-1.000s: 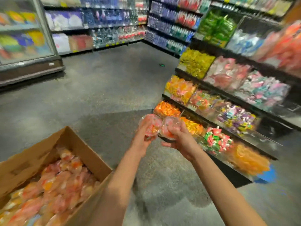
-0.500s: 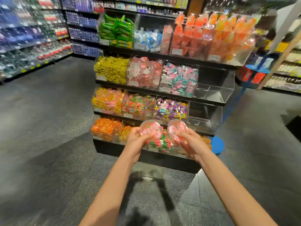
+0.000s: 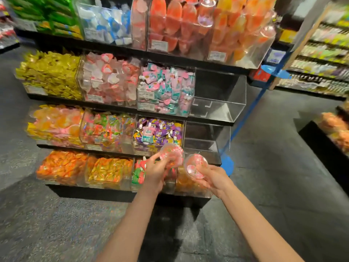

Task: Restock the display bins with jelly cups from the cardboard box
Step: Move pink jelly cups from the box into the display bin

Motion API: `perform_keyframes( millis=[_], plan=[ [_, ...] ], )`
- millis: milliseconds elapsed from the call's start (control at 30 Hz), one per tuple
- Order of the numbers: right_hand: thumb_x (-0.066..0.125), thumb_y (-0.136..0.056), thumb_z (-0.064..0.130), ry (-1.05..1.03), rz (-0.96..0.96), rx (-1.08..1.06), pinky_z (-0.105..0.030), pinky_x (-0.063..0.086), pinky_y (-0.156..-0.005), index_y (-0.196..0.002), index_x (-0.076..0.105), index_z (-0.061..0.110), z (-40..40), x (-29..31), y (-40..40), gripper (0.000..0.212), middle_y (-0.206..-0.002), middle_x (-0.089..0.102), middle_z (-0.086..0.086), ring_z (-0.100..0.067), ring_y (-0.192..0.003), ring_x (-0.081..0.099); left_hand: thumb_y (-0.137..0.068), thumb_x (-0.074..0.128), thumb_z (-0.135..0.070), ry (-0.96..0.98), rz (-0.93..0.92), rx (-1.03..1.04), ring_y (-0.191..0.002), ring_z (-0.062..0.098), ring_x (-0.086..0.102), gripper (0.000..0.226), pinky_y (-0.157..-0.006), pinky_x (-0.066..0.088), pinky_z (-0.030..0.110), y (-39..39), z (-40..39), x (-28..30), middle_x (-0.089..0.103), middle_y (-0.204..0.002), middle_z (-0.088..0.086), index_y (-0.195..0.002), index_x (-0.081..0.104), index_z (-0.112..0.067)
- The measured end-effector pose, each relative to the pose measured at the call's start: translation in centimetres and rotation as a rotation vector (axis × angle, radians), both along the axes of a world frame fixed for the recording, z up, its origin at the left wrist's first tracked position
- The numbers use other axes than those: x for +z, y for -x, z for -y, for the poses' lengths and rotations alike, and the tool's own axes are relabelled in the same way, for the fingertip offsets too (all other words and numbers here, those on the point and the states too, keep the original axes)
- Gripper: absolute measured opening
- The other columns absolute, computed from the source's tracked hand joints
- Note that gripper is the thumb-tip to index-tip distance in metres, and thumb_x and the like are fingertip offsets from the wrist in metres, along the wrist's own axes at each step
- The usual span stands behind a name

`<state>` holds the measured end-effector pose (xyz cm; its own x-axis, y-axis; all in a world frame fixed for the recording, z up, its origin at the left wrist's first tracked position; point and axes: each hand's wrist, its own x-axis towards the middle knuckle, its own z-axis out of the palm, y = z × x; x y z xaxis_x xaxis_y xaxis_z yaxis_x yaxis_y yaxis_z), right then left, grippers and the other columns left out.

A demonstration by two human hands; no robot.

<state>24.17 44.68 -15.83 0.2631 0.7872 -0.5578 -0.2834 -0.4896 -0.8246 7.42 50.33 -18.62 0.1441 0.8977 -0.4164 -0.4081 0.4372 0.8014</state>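
My left hand grips a clear jelly cup with a pink printed lid. My right hand holds a second, similar jelly cup just to its right. Both cups hover in front of the lower tiers of a black display rack of clear acrylic bins. Two bins at the rack's right end hold nothing: one empty bin on the second tier and another empty bin below it, right behind the cups. The top-tier bin holds stacked orange and red jelly cups. The cardboard box is out of view.
The other bins are full of wrapped sweets: yellow, pink, purple, orange. A blue pole on a round base leans at the rack's right. Another low display stands at the right. Grey floor surrounds the rack.
The view has swung from the cardboard box to face the rack and has closed in on it. Both hands have carried their cups toward the lower right bins.
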Motion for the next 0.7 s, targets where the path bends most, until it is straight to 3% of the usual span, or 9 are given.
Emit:
perform_keyframes(
  millis=[67, 167, 267, 333, 433, 500, 600, 667, 700],
  plan=[
    [0.069, -0.083, 0.007, 0.013, 0.026, -0.016, -0.037, 0.057, -0.078, -0.099, 0.061, 0.001, -3.2, -0.7, -3.1, 0.019, -0.088, 0.069, -0.011, -0.025, -0.085, 0.066, -0.077, 0.073, -0.01, 0.073, 0.0, 0.008, -0.076, 0.014, 0.062, 0.035, -0.049, 0.048, 0.02, -2.8, -3.3, -0.9, 0.067, -0.097, 0.008, -0.11, 0.064, -0.009],
    [0.059, -0.091, 0.008, -0.012, 0.05, -0.057, -0.03, 0.05, -0.065, -0.091, 0.062, 0.008, -7.4, -2.3, -7.3, 0.003, -0.079, 0.062, -0.005, -0.017, -0.075, 0.058, -0.078, 0.072, -0.014, 0.161, 0.033, 0.004, -0.087, 0.017, 0.063, 0.032, -0.057, 0.054, 0.028, -6.5, -7.1, -2.4, 0.066, -0.101, 0.008, -0.109, 0.063, -0.014],
    [0.064, -0.087, 0.026, 0.027, 0.083, -0.018, -0.044, 0.057, -0.076, -0.105, 0.068, 0.01, -11.9, -4.8, -11.1, 0.024, -0.092, 0.07, -0.011, -0.028, -0.086, 0.067, -0.081, 0.069, -0.012, 0.183, 0.029, 0.071, -0.087, 0.019, 0.065, 0.03, -0.063, 0.056, 0.029, -10.3, -10.1, -3.9, 0.069, -0.1, 0.01, -0.11, 0.065, -0.011],
    [0.066, -0.08, 0.042, 0.049, 0.139, 0.089, -0.049, 0.057, -0.081, -0.109, 0.067, 0.014, -15.1, -6.6, -13.8, 0.041, -0.101, 0.071, -0.013, -0.029, -0.09, 0.069, -0.082, 0.068, -0.007, 0.216, 0.006, 0.193, -0.08, 0.017, 0.066, 0.022, -0.056, 0.056, 0.024, -13.1, -12.4, -5.6, 0.068, -0.096, 0.011, -0.103, 0.064, -0.006],
    [0.051, -0.097, 0.03, 0.017, 0.204, 0.18, -0.015, 0.053, -0.058, -0.112, 0.054, 0.011, -19.8, -10.3, -18.0, 0.025, -0.102, 0.06, -0.006, -0.012, -0.08, 0.06, -0.085, 0.065, -0.002, 0.263, -0.017, 0.364, -0.064, 0.012, 0.066, 0.023, -0.055, 0.058, 0.022, -17.0, -15.4, -8.7, 0.064, -0.089, 0.012, -0.106, 0.055, -0.001],
    [0.053, -0.097, 0.022, -0.001, 0.222, 0.21, -0.007, 0.044, -0.046, -0.111, 0.049, 0.008, -23.0, -13.3, -20.7, 0.02, -0.091, 0.054, -0.002, -0.006, -0.07, 0.054, -0.087, 0.062, -0.004, 0.299, -0.02, 0.455, -0.053, 0.007, 0.065, 0.024, -0.054, 0.055, 0.02, -19.2, -16.8, -10.9, 0.063, -0.082, 0.008, -0.109, 0.054, -0.002],
    [0.068, -0.082, 0.043, -0.035, 0.27, 0.278, -0.022, 0.052, -0.066, -0.115, 0.053, -0.003, -27.3, -17.5, -23.2, 0.058, -0.098, 0.061, -0.009, -0.019, -0.084, 0.063, -0.091, 0.057, -0.005, 0.312, -0.023, 0.531, -0.042, 0.001, 0.058, 0.005, -0.04, 0.046, 0.013, -21.8, -19.0, -13.6, 0.064, -0.058, -0.004, -0.09, 0.057, -0.01],
    [0.063, -0.09, 0.033, 0.025, 0.236, 0.256, -0.021, 0.053, -0.07, -0.109, 0.055, 0.001, -30.1, -20.9, -24.1, 0.039, -0.103, 0.062, -0.012, -0.021, -0.087, 0.062, -0.091, 0.055, -0.004, 0.284, -0.036, 0.562, -0.044, 0.003, 0.058, 0.013, -0.038, 0.042, 0.012, -23.0, -20.4, -15.3, 0.064, -0.053, -0.008, -0.082, 0.058, -0.013],
    [0.059, -0.094, 0.022, 0.066, 0.197, 0.222, -0.027, 0.057, -0.072, -0.11, 0.056, 0.002, -31.8, -22.9, -24.3, 0.027, -0.109, 0.063, -0.016, -0.022, -0.09, 0.063, -0.091, 0.055, -0.002, 0.254, -0.042, 0.585, -0.05, 0.005, 0.06, 0.014, -0.042, 0.044, 0.013, -23.3, -20.9, -16.2, 0.065, -0.055, -0.007, -0.081, 0.059, -0.012]
  ],
)
